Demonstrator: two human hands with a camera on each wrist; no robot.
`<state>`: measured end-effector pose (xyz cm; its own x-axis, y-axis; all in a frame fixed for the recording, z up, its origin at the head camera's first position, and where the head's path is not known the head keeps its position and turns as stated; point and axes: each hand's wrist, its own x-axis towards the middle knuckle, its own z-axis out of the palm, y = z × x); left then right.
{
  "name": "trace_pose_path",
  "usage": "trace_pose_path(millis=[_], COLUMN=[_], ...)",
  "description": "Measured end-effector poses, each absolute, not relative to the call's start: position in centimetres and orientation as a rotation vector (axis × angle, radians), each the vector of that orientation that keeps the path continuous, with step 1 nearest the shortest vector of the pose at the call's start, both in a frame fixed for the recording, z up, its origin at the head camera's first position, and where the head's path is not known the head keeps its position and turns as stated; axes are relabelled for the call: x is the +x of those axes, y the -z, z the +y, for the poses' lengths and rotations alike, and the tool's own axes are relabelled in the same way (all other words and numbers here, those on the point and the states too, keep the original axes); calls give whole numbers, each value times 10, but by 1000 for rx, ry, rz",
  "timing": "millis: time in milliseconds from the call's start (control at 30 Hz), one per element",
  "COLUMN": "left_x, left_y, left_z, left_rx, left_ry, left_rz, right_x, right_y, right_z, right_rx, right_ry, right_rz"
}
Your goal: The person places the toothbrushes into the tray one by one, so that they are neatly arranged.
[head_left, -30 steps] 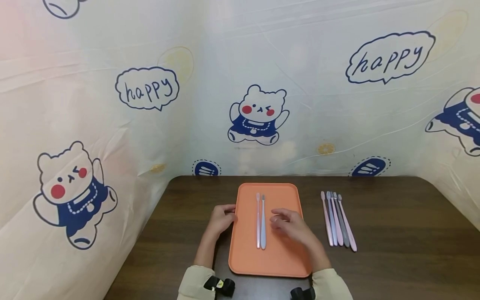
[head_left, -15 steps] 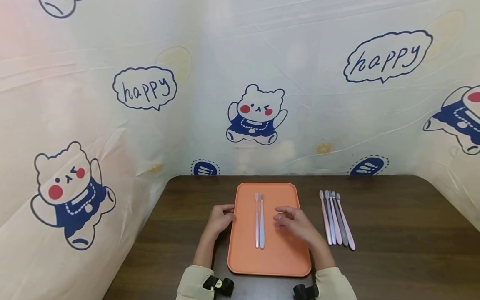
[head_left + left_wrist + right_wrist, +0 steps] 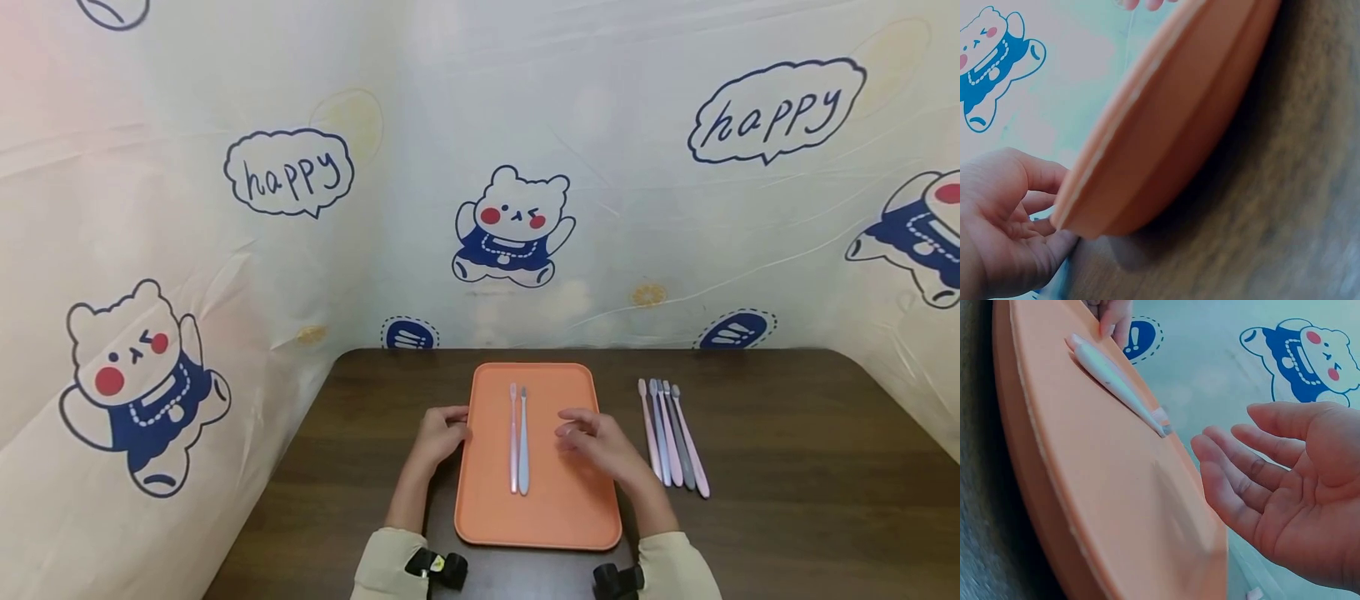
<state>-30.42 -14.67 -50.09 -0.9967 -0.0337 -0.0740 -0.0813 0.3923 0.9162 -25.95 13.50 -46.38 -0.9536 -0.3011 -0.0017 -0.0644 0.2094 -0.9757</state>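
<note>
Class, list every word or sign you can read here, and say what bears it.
"happy": left speech bubble on the backdrop.
"happy": right speech bubble, same backdrop.
Blue ovals: white marks resembling exclamation marks.
Yellow label on the left wrist's black device: too small to read.

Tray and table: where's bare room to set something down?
Free: the tray between its near rim and two toothbrushes; table right of the five toothbrushes. Crowded: tray's right edge under the right hand, left rim at the left hand.

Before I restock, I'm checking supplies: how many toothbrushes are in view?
7: pink toothbrush and blue toothbrush on the orange tray, five toothbrushes on the table right of it.
</note>
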Motion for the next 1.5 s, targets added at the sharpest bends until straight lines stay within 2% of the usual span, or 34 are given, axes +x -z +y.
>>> trace_pose_path(millis=[433, 1500], left_x=[-304, -303], left_y=[498, 497], left_z=[-146, -146], left_rx=[-106, -120], left_ry=[-1713, -1724], left_rz=[2582, 2550], right_x=[-257, -259], right_y=[457, 463], right_z=[144, 201], right_rx=[-321, -104], right_ry=[1701, 1607], right_rz=[2481, 2712])
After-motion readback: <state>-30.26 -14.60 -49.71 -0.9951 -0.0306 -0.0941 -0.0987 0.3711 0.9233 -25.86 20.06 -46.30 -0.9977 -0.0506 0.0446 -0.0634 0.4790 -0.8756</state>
